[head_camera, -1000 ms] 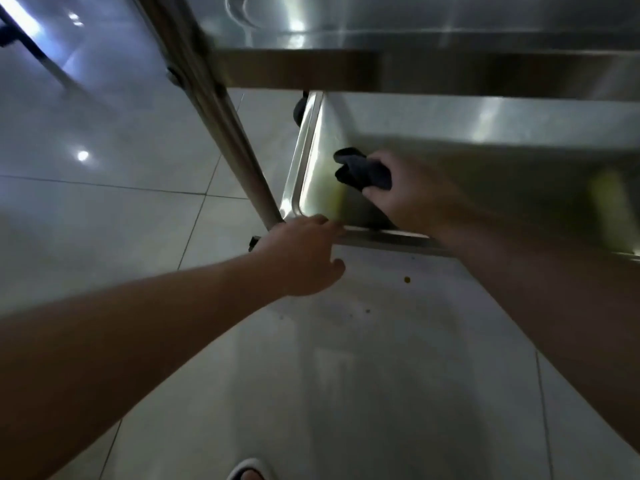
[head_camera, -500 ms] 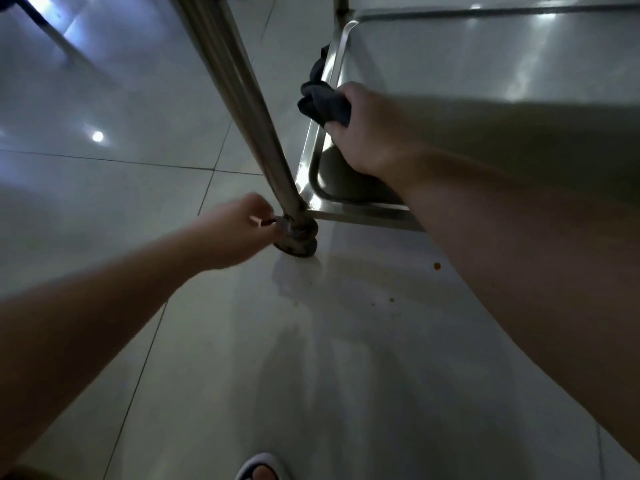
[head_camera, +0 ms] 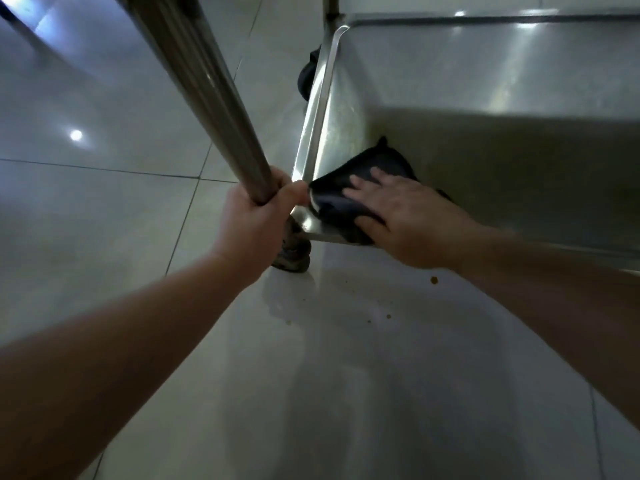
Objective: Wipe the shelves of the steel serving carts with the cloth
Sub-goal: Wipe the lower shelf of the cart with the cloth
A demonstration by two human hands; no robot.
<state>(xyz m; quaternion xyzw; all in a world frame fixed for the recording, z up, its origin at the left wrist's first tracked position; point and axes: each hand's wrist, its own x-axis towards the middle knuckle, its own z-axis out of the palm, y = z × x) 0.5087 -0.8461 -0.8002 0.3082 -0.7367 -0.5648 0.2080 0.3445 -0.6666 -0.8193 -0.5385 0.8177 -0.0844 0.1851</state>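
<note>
Cloth [head_camera: 349, 199] now at corner, flat right hand [head_camera: 408, 220] atop

Glossy pale floor tiles [head_camera: 104, 237] with thin dark grout lines fill the dim room. A round ceiling-light reflection [head_camera: 76, 135] glints on them, and small brown crumbs [head_camera: 433, 279] lie scattered nearer the camera

The cart's bottom shelf [head_camera: 485, 81] fills the upper right, above the tiled floor [head_camera: 104, 220]. The cloth [head_camera: 349, 192] lies in the shelf's near left corner, draped over the rim, under the right hand [head_camera: 405, 220]. Just left of it, the left hand [head_camera: 254, 220] grips the corner post [head_camera: 201, 88], with a caster [head_camera: 292, 256] below and another caster [head_camera: 308, 77] behind, beside the shelf's left rim.
</note>
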